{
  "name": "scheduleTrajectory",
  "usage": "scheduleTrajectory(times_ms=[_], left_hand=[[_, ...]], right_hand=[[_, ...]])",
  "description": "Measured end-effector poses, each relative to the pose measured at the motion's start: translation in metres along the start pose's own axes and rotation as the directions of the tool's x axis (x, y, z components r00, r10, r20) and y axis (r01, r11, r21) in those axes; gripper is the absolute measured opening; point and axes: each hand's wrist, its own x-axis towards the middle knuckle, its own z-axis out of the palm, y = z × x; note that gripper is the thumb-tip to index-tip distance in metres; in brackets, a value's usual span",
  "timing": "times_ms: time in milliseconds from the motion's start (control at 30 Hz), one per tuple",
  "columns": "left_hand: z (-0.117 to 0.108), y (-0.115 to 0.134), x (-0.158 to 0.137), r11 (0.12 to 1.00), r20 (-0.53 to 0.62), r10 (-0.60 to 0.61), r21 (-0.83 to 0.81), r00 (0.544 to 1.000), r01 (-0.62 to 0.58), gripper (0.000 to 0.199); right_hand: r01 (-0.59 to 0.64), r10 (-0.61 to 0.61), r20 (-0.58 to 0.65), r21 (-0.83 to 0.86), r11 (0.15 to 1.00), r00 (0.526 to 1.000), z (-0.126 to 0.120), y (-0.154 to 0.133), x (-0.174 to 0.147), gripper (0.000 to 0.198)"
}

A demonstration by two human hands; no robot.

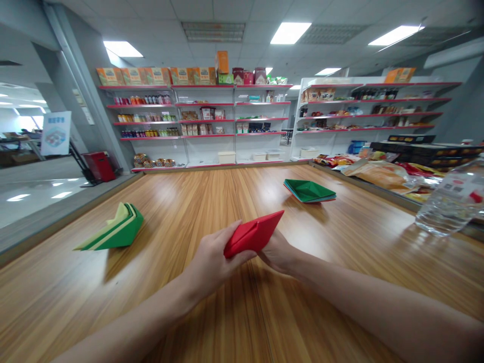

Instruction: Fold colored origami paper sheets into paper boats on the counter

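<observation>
Above the middle of the wooden table [212, 312], a folded red paper boat [255, 234] is tilted up toward the right. My left hand [215, 254] pinches its left end between thumb and fingers. Behind the right part of the paper is my right hand [278, 252], its fingers mostly hidden by the red paper; it appears to touch the back. To the left stands a nested stack of green and pale yellow paper boats [117, 229]. Another nested stack, with a green paper boat [310, 190] on top and blue and red layers below, lies farther off at right.
A clear plastic bottle [448, 201] stands at the table's right side. Beyond it are packaged snacks [381, 174] and stacked black boxes [427, 151]. White shelves [204, 146] with goods line the back, and a red bin [100, 166] is on the floor at left.
</observation>
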Motion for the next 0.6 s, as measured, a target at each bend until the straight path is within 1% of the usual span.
scheduleTrajectory(times_ms=[67, 100, 133, 167, 200, 233, 267, 300, 333, 367, 400, 433, 467, 500, 533, 567, 600], left_hand=[[-0.003, -0.002, 0.001, 0.999, -0.02, 0.022, 0.025, 1.0, -0.021, 0.049], [-0.004, -0.004, 0.001, 0.999, -0.025, 0.029, 0.046, 0.999, -0.028, 0.046], [-0.006, -0.006, 0.002, 0.997, -0.025, 0.037, 0.071, 0.999, -0.035, 0.043], [-0.007, -0.008, 0.002, 0.994, -0.02, 0.046, 0.097, 0.999, -0.044, 0.04], [-0.008, -0.01, 0.003, 0.991, -0.013, 0.056, 0.125, 0.998, -0.054, 0.038], [-0.008, -0.013, 0.003, 0.986, -0.002, 0.063, 0.155, 0.998, -0.062, 0.037], [-0.009, -0.016, 0.003, 0.98, 0.011, 0.066, 0.189, 0.998, -0.067, 0.036], [-0.009, -0.019, 0.003, 0.972, 0.03, 0.064, 0.226, 0.998, -0.069, 0.035], [-0.01, -0.022, 0.002, 0.961, 0.058, 0.053, 0.267, 0.997, -0.067, 0.034], [-0.01, -0.024, 0.002, 0.948, 0.093, 0.034, 0.312, 0.995, -0.061, 0.034], [-0.011, -0.026, 0.002, 0.931, 0.128, 0.01, 0.36, 0.992, -0.056, 0.035], [-0.012, -0.027, 0.002, 0.912, 0.158, -0.019, 0.408, 0.987, -0.048, 0.036], [-0.012, -0.027, 0.002, 0.892, 0.173, -0.049, 0.451, 0.984, -0.035, 0.038], [-0.013, -0.027, 0.002, 0.877, 0.171, -0.076, 0.48, 0.982, -0.015, 0.039], [-0.013, -0.027, 0.003, 0.872, 0.155, -0.094, 0.489, 0.983, 0.006, 0.04], [-0.013, -0.027, 0.003, 0.879, 0.135, -0.103, 0.475, 0.986, 0.027, 0.039], [-0.012, -0.027, 0.003, 0.897, 0.116, -0.108, 0.44, 0.987, 0.046, 0.037]], right_hand=[[-0.008, 0.007, -0.022, -0.048, 0.999, 1.0, -0.01, 0.001, 0.006, 0.008], [0.004, -0.01, -0.067, -0.086, 0.996, 0.998, -0.015, 0.001, 0.009, 0.008], [0.036, -0.055, -0.133, -0.138, 0.99, 0.99, -0.021, -0.001, 0.011, 0.01], [0.087, -0.132, -0.201, -0.214, 0.973, 0.971, -0.027, -0.005, 0.013, 0.015], [0.162, -0.247, -0.251, -0.316, 0.935, 0.936, -0.032, -0.009, 0.013, 0.023], [0.244, -0.372, -0.233, -0.439, 0.865, 0.899, -0.036, -0.014, 0.013, 0.033], [0.324, -0.472, -0.134, -0.566, 0.758, 0.871, -0.038, -0.019, 0.012, 0.042], [0.399, -0.511, 0.039, -0.676, 0.619, 0.859, -0.04, -0.023, 0.01, 0.048], [0.467, -0.491, 0.215, -0.745, 0.476, 0.844, -0.041, -0.026, 0.008, 0.051], [0.52, -0.453, 0.349, -0.784, 0.34, 0.821, -0.041, -0.028, 0.006, 0.05], [0.545, -0.41, 0.431, -0.811, 0.215, 0.804, -0.041, -0.029, 0.004, 0.046], [0.541, -0.379, 0.468, -0.834, 0.109, 0.798, -0.039, -0.028, 0.003, 0.041], [0.512, -0.366, 0.47, -0.859, 0.022, 0.803, -0.038, -0.027, 0.003, 0.037], [0.474, -0.356, 0.456, -0.879, -0.041, 0.815, -0.036, -0.025, 0.003, 0.035], [0.447, -0.337, 0.447, -0.891, -0.081, 0.829, -0.034, -0.022, 0.003, 0.035], [0.446, -0.303, 0.455, -0.889, -0.1, 0.838, -0.031, -0.02, 0.003, 0.037], [0.468, -0.26, 0.478, -0.878, -0.103, 0.839, -0.029, -0.017, 0.003, 0.039]])
